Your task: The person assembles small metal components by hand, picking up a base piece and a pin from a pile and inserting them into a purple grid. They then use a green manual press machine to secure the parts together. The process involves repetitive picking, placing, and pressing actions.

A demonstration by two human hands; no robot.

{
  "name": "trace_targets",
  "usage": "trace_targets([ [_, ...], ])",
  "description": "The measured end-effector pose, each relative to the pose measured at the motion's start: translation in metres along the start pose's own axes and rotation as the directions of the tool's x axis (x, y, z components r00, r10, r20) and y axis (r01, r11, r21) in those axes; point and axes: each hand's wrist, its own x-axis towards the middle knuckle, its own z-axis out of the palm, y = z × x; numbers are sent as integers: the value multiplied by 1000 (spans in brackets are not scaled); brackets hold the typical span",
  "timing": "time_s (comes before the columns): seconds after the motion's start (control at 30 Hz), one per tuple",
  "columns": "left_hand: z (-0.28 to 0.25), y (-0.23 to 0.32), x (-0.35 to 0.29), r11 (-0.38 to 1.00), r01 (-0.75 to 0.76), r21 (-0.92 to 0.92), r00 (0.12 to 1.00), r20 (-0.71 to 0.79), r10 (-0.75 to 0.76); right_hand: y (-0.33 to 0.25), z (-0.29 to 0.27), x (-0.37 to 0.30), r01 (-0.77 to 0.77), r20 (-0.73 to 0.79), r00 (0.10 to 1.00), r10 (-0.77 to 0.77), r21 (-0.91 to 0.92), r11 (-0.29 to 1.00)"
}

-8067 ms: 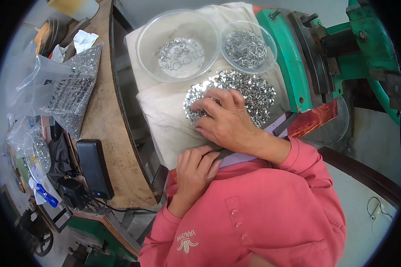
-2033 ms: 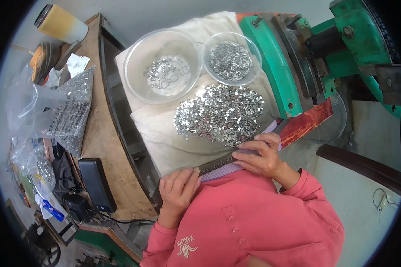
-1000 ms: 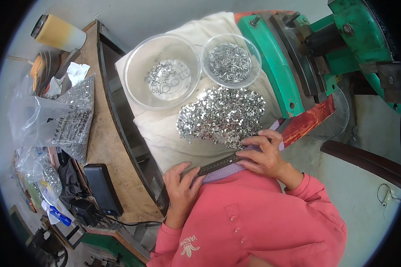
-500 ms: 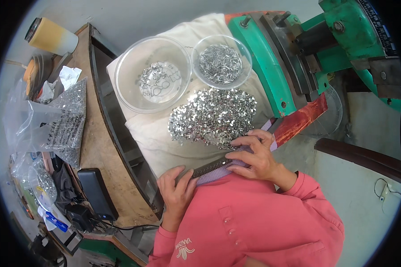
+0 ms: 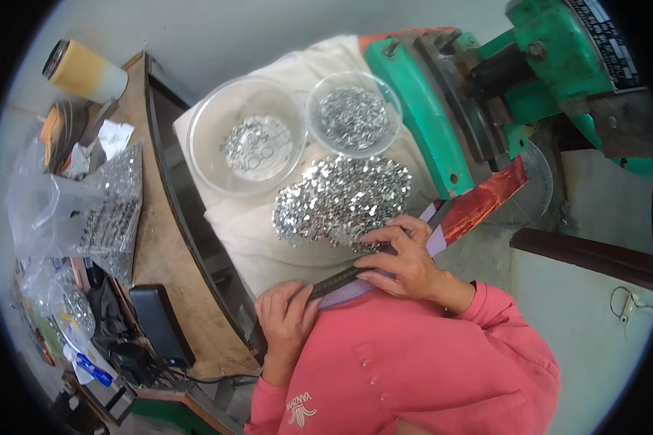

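Note:
My left hand (image 5: 286, 319) is closed around the lower left end of a dark narrow strip (image 5: 332, 283), which slants up to the right along the front of the cloth. Farther along the strip, my right hand (image 5: 406, 264) curls over it with bent fingers, its fingertips pressing on or just above it; any small piece under them is hidden. Right beyond those fingers lies a heap of small shiny metal pieces (image 5: 345, 199). Behind the heap stand a clear bowl of slim silver pieces (image 5: 353, 117) and a larger clear tub (image 5: 199, 163) holding a few metal bits.
A green machine press (image 5: 432, 138) borders the cloth (image 5: 243, 243) on the right. At left, a wooden table (image 5: 174, 290) carries a plastic bag of metal pieces (image 5: 112, 225), a black box-shaped device (image 5: 159, 322) and a yellow-and-white cup (image 5: 87, 70). A fan (image 5: 537, 192) stands behind the press.
My right hand has shifted slightly left along the strip. My left hand keeps its hold on the strip's end. The view has tilted a little, so the bowls appear lower.

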Motion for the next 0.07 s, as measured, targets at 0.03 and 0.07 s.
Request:
trace_targets([
  [0.03,0,-2,0,1000,0,6,1000,-1,0,2,-4,4,4,-24,1000,-4,-14,1000],
  [0.07,0,-4,-2,1000,-1,11,1000,-2,1,3,-9,7,7,-49,999,-9,-28,1000],
])
